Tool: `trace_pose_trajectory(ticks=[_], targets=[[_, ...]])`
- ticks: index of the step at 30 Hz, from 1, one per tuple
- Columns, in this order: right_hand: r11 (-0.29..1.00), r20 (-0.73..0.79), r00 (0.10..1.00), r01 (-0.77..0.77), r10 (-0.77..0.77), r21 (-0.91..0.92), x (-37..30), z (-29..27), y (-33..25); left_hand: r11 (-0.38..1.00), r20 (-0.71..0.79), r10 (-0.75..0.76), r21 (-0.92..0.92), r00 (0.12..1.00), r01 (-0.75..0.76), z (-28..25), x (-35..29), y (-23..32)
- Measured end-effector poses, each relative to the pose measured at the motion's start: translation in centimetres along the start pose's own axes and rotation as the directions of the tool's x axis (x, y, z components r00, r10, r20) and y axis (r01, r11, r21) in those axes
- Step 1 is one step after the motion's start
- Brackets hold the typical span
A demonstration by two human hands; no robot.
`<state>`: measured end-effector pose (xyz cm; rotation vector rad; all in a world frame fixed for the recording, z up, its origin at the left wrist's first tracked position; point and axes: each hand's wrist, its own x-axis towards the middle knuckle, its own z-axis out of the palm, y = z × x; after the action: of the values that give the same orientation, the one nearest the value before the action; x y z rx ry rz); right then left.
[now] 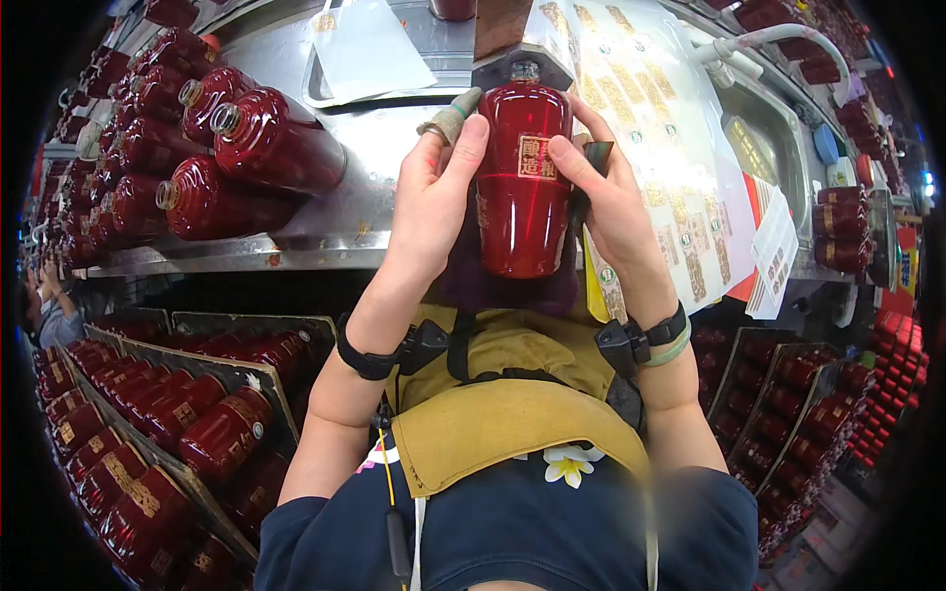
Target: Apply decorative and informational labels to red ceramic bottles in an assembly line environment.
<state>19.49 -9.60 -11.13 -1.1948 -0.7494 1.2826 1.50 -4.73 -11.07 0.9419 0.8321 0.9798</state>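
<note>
A dark red glass bottle [523, 231] with a clear neck and a square gold decal on its front lies between my two hands, neck pointing away from me. My left hand [434, 192] is closed on its left side, thumb along the glass; a pale cover wraps one fingertip. On the other side my right hand [613, 202] grips the bottle, its thumb at the decal's edge. Something dark shows by the right fingers, and I cannot make out what it is. Beneath the bottle is a dark purple cloth [463, 288].
Several red bottles [281, 140] crowd the metal bench at left. Sheets of gold decals [680, 148] cover the right side, beside a sink [764, 123] with a curved tap [788, 34]. A tray [325, 84] holds a white sheet. Crates of bottles [229, 431] stand low on both sides.
</note>
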Motion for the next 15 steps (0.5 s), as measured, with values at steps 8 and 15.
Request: trace_pose_trajectory(ticks=[8, 15], targets=[[1.0, 0.016, 1.0, -0.019, 0.019, 0.003, 0.7, -0.8, 0.8, 0.92, 0.044, 0.153, 0.358, 0.987, -0.158, 0.8, 0.3, -1.1], [1.0, -0.01, 1.0, -0.015, 0.015, -0.015, 0.2, 0.1, -0.2, 0.994, 0.074, 0.052, 0.088, 0.996, -0.058, 1.1, 0.1, -0.2]])
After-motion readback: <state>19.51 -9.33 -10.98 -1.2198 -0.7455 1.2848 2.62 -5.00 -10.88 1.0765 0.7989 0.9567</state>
